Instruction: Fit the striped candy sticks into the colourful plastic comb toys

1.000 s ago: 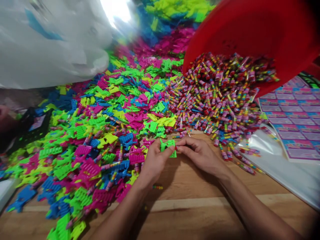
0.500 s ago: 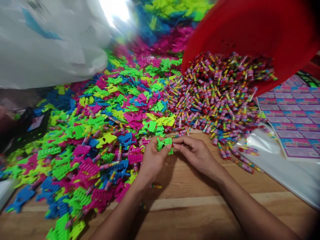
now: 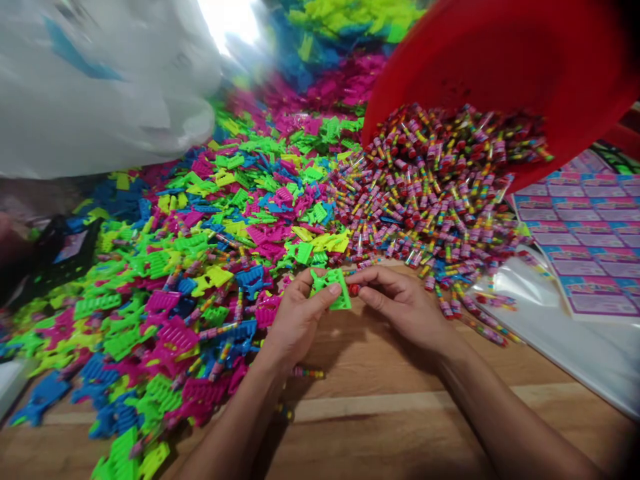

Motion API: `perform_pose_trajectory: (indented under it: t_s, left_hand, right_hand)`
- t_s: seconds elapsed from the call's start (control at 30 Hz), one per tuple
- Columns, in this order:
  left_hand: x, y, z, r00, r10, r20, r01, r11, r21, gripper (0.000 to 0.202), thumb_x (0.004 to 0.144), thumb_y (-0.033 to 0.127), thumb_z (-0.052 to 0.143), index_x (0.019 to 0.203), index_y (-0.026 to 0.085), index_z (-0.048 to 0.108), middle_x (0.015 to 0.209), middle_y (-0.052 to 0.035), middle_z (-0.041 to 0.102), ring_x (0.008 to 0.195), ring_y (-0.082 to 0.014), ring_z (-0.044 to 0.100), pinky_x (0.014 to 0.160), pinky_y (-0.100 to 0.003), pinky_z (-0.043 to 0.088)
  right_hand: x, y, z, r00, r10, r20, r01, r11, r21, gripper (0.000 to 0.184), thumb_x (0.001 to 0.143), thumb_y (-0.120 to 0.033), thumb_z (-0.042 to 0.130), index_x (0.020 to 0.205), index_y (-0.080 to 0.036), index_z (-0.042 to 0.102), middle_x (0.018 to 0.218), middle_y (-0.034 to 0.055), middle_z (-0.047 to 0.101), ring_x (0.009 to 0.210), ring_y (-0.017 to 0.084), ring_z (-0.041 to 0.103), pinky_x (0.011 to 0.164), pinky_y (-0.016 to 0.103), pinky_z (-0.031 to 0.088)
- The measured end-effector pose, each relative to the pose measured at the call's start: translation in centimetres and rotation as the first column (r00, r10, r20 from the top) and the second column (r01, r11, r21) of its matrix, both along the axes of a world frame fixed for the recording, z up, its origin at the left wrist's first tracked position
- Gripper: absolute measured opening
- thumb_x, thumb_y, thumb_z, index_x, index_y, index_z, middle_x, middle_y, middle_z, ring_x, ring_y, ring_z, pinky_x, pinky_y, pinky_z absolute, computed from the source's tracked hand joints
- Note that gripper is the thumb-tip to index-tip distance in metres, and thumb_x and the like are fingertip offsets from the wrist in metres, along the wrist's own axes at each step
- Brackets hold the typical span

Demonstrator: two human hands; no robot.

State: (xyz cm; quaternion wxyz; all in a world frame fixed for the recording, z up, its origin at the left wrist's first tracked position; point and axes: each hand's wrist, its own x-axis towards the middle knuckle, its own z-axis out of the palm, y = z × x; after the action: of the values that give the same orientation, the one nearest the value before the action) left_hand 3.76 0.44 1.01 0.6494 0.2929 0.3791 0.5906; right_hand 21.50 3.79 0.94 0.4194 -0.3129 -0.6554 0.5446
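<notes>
Between the thumb and fingers of my left hand [image 3: 303, 310] is a bright green plastic toy piece [image 3: 341, 293] with a slotted, cut-out shape. Close on its right, my right hand [image 3: 403, 303] is closed in a pinch, and the red end of a small candy tube [image 3: 354, 289] shows at its fingertips. The rest of that tube is hidden by the fingers. Both hands are just above the wooden table [image 3: 380, 373], in front of a heap of candy tubes [image 3: 410, 193] with coloured sweets and red ends.
Pink, green, blue and yellow plastic pieces [image 3: 170, 340] spread across the left, some with tubes among them. A red tub [image 3: 480, 60] lies tipped at the back right. Printed label sheets [image 3: 595, 267] and clear plastic bags [image 3: 550, 340] lie right. A white sack [image 3: 100, 93] stands back left.
My right hand has drawn slightly away to the right, showing more of the red tube end. The green toy piece has turned in my left hand so more of it shows.
</notes>
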Motion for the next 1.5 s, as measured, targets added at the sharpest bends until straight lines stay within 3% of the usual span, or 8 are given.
perform_pose_trajectory:
  t_s: [0.2,0.47,0.67,0.8,1.0,1.23,1.5]
  left_hand:
    - [-0.1,-0.2,-0.2,0.997,-0.073,0.006,0.072,0.996,0.048,0.024,0.074,0.024,0.084,0.091,0.018,0.068,0.090,0.0006,0.072,0.078,-0.0105,0.064,0.076,-0.023,0.051]
    - [0.2,-0.2,0.2,0.996,-0.094,0.012,0.093,0.995,0.037,0.027,0.071,0.026,0.085,0.090,0.017,0.068,0.089,-0.0007,0.073,0.079,-0.0117,0.065,0.078,-0.024,0.051]
    - [0.4,0.2,-0.2,0.999,0.015,0.040,-0.012,0.998,-0.056,0.036,0.065,0.027,0.088,0.091,0.018,0.064,0.083,0.0018,0.071,0.072,-0.0107,0.064,0.071,-0.023,0.049]
    - [0.3,0.5,-0.7,0.993,0.114,0.027,-0.109,0.984,-0.142,0.044,0.058,0.027,0.092,0.089,0.019,0.062,0.079,0.0044,0.069,0.066,-0.0086,0.062,0.064,-0.021,0.046]
    - [0.4,0.5,-1.3,0.995,0.096,-0.016,-0.097,0.987,-0.132,0.039,0.063,0.030,0.091,0.090,0.019,0.065,0.081,0.0032,0.069,0.067,-0.0089,0.061,0.062,-0.021,0.045]
    - [0.1,0.6,-2.0,0.997,0.065,-0.040,-0.069,0.992,-0.108,0.032,0.070,0.030,0.087,0.093,0.019,0.067,0.084,0.0016,0.069,0.071,-0.0100,0.061,0.067,-0.023,0.046]
    - [0.3,0.6,-1.8,0.996,0.083,-0.032,-0.086,0.988,-0.127,0.031,0.067,0.029,0.088,0.088,0.019,0.067,0.081,0.0037,0.069,0.070,-0.0092,0.060,0.070,-0.023,0.047]
  right_hand:
    - [0.0,-0.1,0.3,0.999,-0.004,-0.033,0.005,1.000,0.018,0.018,0.093,-0.036,0.068,0.104,-0.023,0.074,0.098,0.0036,0.074,0.087,0.018,0.069,0.078,0.030,0.056]
    - [-0.1,-0.2,-0.1,0.998,0.007,-0.066,-0.008,1.000,-0.010,0.018,0.093,-0.037,0.068,0.103,-0.023,0.073,0.094,0.0028,0.072,0.082,0.016,0.066,0.074,0.028,0.054]
    - [0.3,0.6,-1.6,0.985,-0.079,-0.150,0.063,0.993,-0.104,0.017,0.093,-0.039,0.068,0.103,-0.025,0.067,0.087,-0.0001,0.063,0.075,0.014,0.062,0.068,0.026,0.048]
    - [0.8,0.8,-1.7,0.975,-0.125,-0.184,0.112,0.990,-0.081,0.014,0.092,-0.039,0.069,0.099,-0.027,0.065,0.089,-0.0008,0.060,0.075,0.014,0.058,0.072,0.028,0.046]
    - [0.5,-0.1,-0.4,0.939,0.041,-0.343,-0.070,0.995,-0.074,0.005,0.094,-0.030,0.067,0.099,-0.029,0.066,0.094,-0.0004,0.057,0.072,0.013,0.057,0.068,0.028,0.046]
    - [0.6,-0.8,0.7,0.870,0.180,-0.459,-0.275,0.950,-0.147,0.026,0.091,-0.031,0.071,0.115,-0.025,0.062,0.096,0.0019,0.059,0.071,0.011,0.058,0.064,0.025,0.047]
    - [0.9,-0.9,0.6,0.882,0.244,-0.403,-0.318,0.940,-0.126,0.021,0.094,-0.032,0.067,0.113,-0.024,0.066,0.094,0.0038,0.065,0.082,0.014,0.059,0.074,0.027,0.050]
